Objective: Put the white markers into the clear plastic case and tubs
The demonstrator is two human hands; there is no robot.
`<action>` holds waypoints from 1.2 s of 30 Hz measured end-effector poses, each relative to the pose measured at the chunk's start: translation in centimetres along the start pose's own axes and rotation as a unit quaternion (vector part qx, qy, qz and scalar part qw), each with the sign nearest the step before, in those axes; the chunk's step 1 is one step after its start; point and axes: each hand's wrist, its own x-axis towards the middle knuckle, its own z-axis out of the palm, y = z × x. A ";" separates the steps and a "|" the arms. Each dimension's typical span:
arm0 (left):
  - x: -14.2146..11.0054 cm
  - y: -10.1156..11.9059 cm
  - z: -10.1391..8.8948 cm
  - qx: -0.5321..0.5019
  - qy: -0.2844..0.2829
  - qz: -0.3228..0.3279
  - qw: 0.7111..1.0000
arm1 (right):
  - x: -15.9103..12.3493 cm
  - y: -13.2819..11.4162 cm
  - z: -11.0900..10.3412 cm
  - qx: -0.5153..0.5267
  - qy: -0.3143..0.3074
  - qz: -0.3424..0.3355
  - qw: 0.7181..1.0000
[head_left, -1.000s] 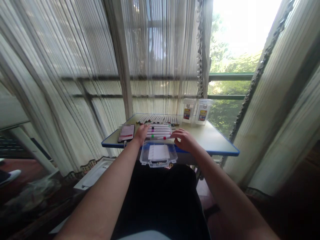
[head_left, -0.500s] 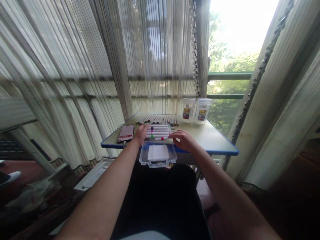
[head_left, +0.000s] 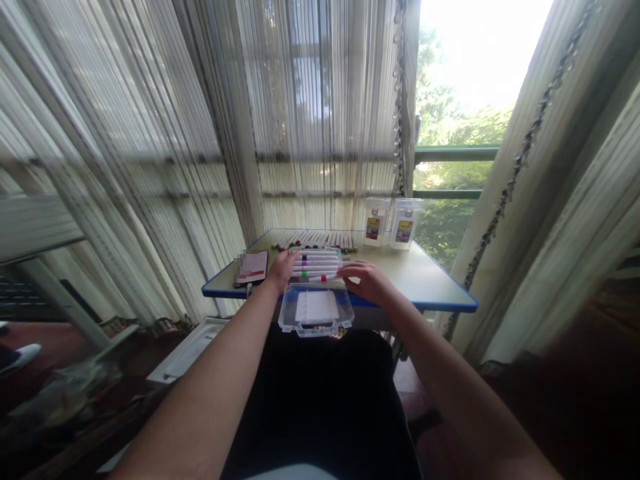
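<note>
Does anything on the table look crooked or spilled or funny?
Just one thing: the red-banded marker slants a little, and its band sits farther right than those on the other markers. The right hand holds its end, so that's probably why. I see no spills.

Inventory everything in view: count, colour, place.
Table: one, pale, blue edging, centre
Phone: one, dark, table's left
Containers: two, clear, table's far right
Loose markers: many, white, table's far side
Hinged case: one, clear, table's near edge
Banded markers: several, white, case's farther half
Red-banded marker: one, white, mid-case
Sheet: one, white, case's nearer half
Curtains: several, pale, background
Railings: two, green, right
Trees: many, green, outside
Tray: one, white, lower left
Shoe: one, whitish, far left
Legs: two, black, below
Left grip: one, bare, case's left end
Right grip: one, bare, on red-banded marker
</note>
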 end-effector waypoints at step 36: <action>-0.7 0.8 0.0 0.045 0.003 0.002 0.999 | 0.0 0.1 -0.5 0.067 -0.015 0.113 0.991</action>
